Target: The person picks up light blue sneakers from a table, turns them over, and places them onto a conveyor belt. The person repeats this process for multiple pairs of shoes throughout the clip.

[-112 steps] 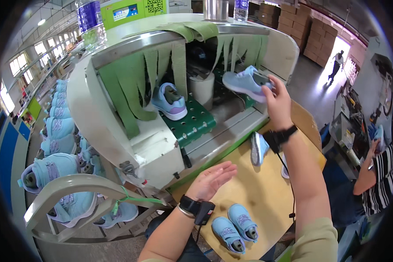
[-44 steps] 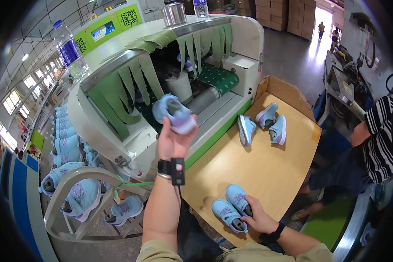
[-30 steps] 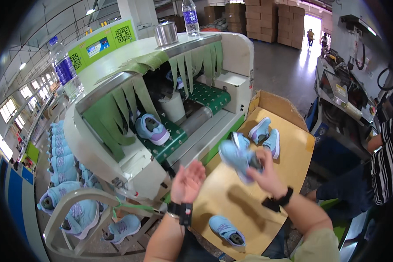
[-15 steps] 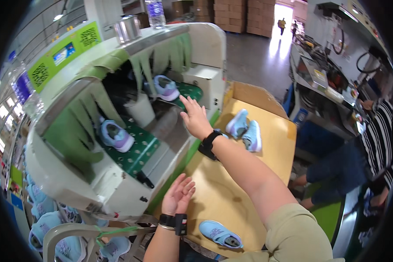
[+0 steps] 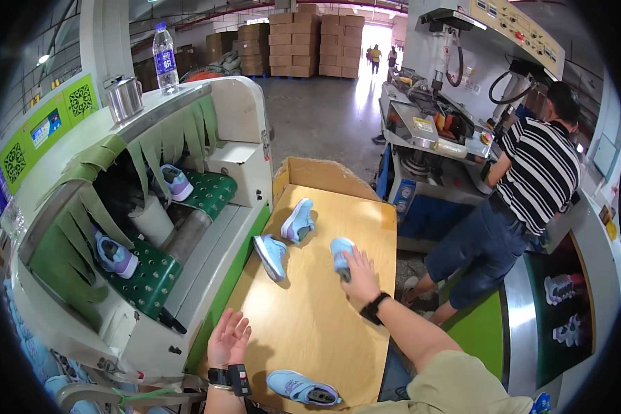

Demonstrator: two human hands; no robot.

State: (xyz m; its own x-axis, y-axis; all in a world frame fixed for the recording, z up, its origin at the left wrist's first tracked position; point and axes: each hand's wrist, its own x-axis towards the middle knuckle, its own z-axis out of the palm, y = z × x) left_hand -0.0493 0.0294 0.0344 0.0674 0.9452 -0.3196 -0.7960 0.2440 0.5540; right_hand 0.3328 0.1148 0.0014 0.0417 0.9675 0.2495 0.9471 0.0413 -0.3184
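Gripping a soft blue shoe (image 5: 340,253), right hand (image 5: 357,276); left hand (image 5: 229,338) spread over smooth plywood table (image 5: 310,324).

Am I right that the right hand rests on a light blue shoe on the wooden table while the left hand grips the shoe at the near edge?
Not quite. In the head view the left hand is open and empty, beside the light blue shoe at the near edge, not gripping it. The right hand does rest on a light blue shoe on the wooden table.

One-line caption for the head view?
Right hand presses on a light blue shoe on the wooden table; left hand rests open near the table's edge.
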